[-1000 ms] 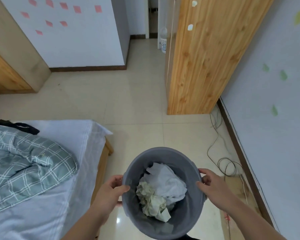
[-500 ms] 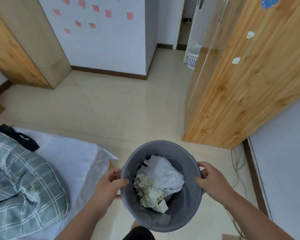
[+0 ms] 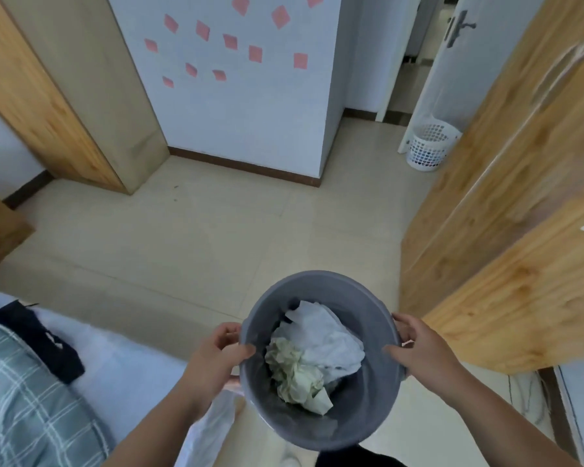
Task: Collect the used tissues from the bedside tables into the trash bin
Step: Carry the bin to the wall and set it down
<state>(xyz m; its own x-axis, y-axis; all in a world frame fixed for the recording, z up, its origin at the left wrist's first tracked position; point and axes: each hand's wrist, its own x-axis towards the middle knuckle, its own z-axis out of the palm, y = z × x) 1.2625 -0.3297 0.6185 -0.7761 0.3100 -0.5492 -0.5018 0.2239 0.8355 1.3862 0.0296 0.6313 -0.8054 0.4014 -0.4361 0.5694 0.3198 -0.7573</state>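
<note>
- You're holding the grey trash bin up in front of you with both hands, over the floor near the foot of the bed.
- Your left hand is gripping the left side of the rim, thumb hooked over the edge and fingers wrapped round the outside. Your right hand is doing the same on the opposite side.
- The used tissues are sitting in the bottom of the bin: a crumpled white wad toward the far side and a yellowish-green scrunched one touching it on the near side.
- No bedside worktop is showing in this view, so I can't tell whether any tissues are left out there.
- Handling-wise, I'm guessing the bin is light, since it's thin plastic with just paper inside. The wall probably flexes a bit, so gripping the rolled rim on opposite sides like you're doing looks like the stiffest spot to hold.
- The tissues are soft and weigh next to nothing, so they could bounce out if you're tipping or swinging the bin. Keeping it level looks like the safe call.
- There's a wooden wardrobe close on your right and the bed on your left, so it's a narrowish lane.
</note>
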